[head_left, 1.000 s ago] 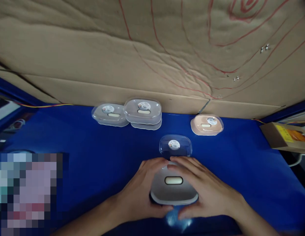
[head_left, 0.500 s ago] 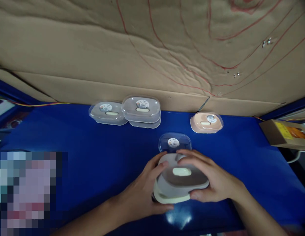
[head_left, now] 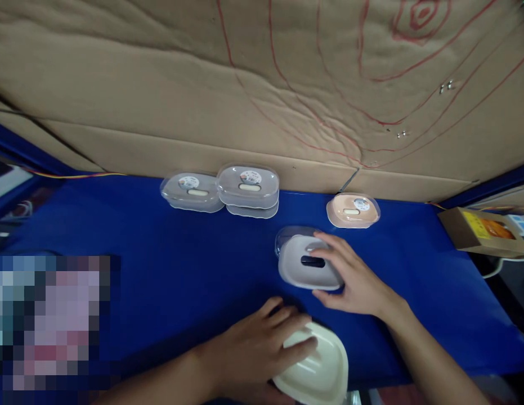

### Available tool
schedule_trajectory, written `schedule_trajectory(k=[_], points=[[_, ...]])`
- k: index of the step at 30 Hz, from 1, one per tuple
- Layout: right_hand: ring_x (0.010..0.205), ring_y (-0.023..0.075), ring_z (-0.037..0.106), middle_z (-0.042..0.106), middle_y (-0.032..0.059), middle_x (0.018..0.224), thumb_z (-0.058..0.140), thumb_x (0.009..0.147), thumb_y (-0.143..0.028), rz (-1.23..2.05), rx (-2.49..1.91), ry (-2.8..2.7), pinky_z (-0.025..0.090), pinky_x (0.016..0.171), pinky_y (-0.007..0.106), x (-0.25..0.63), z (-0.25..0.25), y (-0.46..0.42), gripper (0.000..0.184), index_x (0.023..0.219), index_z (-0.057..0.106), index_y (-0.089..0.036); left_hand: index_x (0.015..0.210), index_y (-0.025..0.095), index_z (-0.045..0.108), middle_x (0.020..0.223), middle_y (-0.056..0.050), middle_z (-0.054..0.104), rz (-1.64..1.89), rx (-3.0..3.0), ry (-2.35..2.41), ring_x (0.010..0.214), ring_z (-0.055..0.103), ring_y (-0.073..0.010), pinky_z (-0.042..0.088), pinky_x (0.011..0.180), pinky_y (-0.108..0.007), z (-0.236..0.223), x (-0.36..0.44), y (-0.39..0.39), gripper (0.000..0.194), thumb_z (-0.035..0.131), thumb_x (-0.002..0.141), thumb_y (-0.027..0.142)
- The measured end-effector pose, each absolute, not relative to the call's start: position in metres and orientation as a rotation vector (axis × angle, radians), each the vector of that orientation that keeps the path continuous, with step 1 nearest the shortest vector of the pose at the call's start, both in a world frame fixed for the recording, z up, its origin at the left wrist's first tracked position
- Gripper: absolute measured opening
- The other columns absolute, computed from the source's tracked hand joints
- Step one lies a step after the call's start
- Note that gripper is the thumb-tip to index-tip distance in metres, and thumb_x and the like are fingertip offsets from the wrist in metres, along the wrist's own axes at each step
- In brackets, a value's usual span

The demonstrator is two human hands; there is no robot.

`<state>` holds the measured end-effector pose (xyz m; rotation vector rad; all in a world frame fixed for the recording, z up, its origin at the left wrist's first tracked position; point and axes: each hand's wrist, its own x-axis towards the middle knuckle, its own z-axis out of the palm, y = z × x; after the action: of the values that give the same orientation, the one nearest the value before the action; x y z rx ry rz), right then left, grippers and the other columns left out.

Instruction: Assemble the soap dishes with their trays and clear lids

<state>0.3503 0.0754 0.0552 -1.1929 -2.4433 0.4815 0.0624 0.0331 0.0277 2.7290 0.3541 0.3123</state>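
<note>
At lower centre, the left hand [head_left: 265,349] is clamping its fingers on the cream tray [head_left: 329,363]; mid-frame, the right hand [head_left: 357,281] is gripping the grey cover [head_left: 293,270], now separated and overlapping the clear lid [head_left: 283,236], apparently uncovering the tray.

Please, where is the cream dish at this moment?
In the head view, the cream dish is at the bottom, right of centre, in the left hand, lower in the picture than the grey cover.
</note>
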Motion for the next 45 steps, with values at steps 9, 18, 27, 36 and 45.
schedule_trajectory(k=[9, 18, 27, 36, 45], points=[[0.155, 0.0379, 0.044, 0.044, 0.0172, 0.17, 0.075, 0.093, -0.042, 0.518, -1.121, -2.673, 0.043, 0.122, 0.059, 0.324, 0.063, 0.059, 0.06, 0.148, 0.057, -0.023, 0.131, 0.018, 0.069, 0.135, -0.013, 0.072, 0.477, 3.036, 0.19, 0.113, 0.066, -0.0264, 0.048, 0.1, -0.039, 0.028, 0.067, 0.02, 0.035, 0.057, 0.108, 0.042], [0.153, 0.0381, 0.048, 0.045, 0.0144, 0.171, 0.078, 0.091, -0.043, 0.565, -1.219, -2.69, 0.043, 0.122, 0.061, 0.329, 0.063, 0.054, 0.069, 0.153, 0.054, -0.026, 0.121, 0.024, 0.073, 0.137, -0.007, 0.075, 0.513, 3.134, 0.209, 0.117, 0.067, -0.0243, 0.048, 0.104, -0.038, 0.035, 0.069, 0.02, 0.024, 0.058, 0.107, 0.034], [0.159, 0.0375, 0.039, 0.039, 0.0153, 0.174, 0.061, 0.106, -0.048, 0.257, -1.312, -2.573, 0.039, 0.123, 0.062, 0.337, 0.041, 0.073, 0.06, 0.161, 0.046, -0.028, 0.139, 0.013, 0.066, 0.157, -0.016, 0.061, 0.434, 3.034, 0.639, 0.143, 0.052, -0.0316, 0.035, 0.117, -0.047, 0.025, 0.067, 0.034, 0.057, 0.05, 0.108, 0.058], [0.152, 0.038, 0.048, 0.047, 0.0159, 0.166, 0.059, 0.107, -0.045, 0.113, -1.4, -2.302, 0.044, 0.116, 0.062, 0.343, 0.027, 0.087, 0.055, 0.159, 0.045, -0.032, 0.146, 0.02, 0.059, 0.148, -0.015, 0.066, 0.545, 2.826, 0.973, 0.132, 0.061, -0.0337, 0.035, 0.109, -0.052, 0.017, 0.073, 0.042, 0.04, 0.057, 0.108, 0.035], [0.161, 0.042, 0.034, 0.039, 0.0165, 0.174, 0.05, 0.107, -0.049, -0.142, -1.729, -2.148, 0.029, 0.124, 0.07, 0.414, 0.029, 0.116, 0.071, 0.171, 0.026, -0.031, 0.135, 0.021, 0.063, 0.139, -0.015, 0.068, 0.612, 2.72, 1.096, 0.126, 0.063, -0.0342, 0.039, 0.106, -0.054, 0.016, 0.078, 0.044, 0.035, 0.067, 0.101, 0.028]])
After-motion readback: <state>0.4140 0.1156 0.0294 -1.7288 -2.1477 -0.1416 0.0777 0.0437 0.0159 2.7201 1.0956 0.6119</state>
